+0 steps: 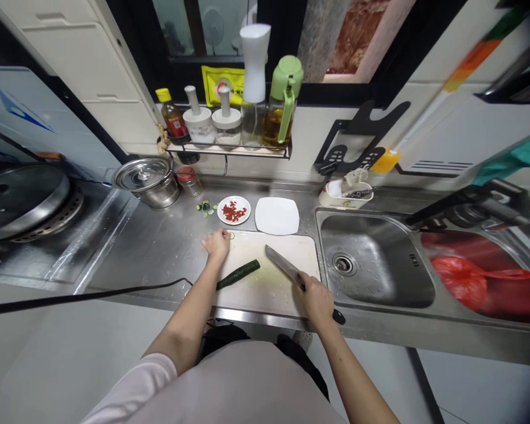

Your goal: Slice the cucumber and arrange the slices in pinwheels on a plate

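A white cutting board (pixel 287 277) lies on the steel counter in front of me. A dark green cucumber piece (pixel 238 274) rests on its left part. My left hand (pixel 217 242) sits at the board's far left corner, fingers curled over a small cucumber slice (pixel 231 235). My right hand (pixel 317 299) grips the handle of a kitchen knife (pixel 283 266), whose blade lies across the board, pointing away to the left. The blade is to the right of the cucumber, not touching it.
Behind the board stand a small plate of chopped red chili (pixel 234 211), an empty white square plate (pixel 277 216) and loose cucumber slices (pixel 206 208). A lidded pot (pixel 147 181) and stove are left. A sink (pixel 371 265) is right, with a red bag (pixel 461 277) beyond it. A condiment rack (pixel 229 126) hangs above.
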Motion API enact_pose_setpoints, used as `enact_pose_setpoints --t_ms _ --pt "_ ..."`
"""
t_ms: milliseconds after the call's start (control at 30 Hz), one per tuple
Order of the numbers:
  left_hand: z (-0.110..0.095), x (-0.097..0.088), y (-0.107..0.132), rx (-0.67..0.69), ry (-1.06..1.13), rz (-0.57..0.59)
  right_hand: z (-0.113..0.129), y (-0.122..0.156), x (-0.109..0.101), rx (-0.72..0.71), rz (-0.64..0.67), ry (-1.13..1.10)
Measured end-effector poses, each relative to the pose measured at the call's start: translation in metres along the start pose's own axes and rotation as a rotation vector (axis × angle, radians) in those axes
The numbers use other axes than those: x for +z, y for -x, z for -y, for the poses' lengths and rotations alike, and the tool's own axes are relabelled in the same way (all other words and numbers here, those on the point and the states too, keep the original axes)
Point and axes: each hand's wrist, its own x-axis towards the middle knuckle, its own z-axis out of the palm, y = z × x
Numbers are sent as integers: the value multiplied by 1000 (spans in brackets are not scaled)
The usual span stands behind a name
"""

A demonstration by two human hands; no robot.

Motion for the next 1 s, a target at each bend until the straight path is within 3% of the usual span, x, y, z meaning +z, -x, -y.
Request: enact_pose_setpoints --t_ms 233,400,567,767,1000 --pt "2 -9 9 -14 86 -39 1 0 1 17 7 -17" --pt "10 -12 29 41 191 -109 3 -1 -4 23 27 -32" --pt "22 -4 64 329 307 -141 7 -1 -8 30 58 -83" --pt "27 2 101 710 300 -49 19 -1 -11 35 95 -149" --pt "25 13 109 803 230 -36 31 -5 -10 1 171 -205"
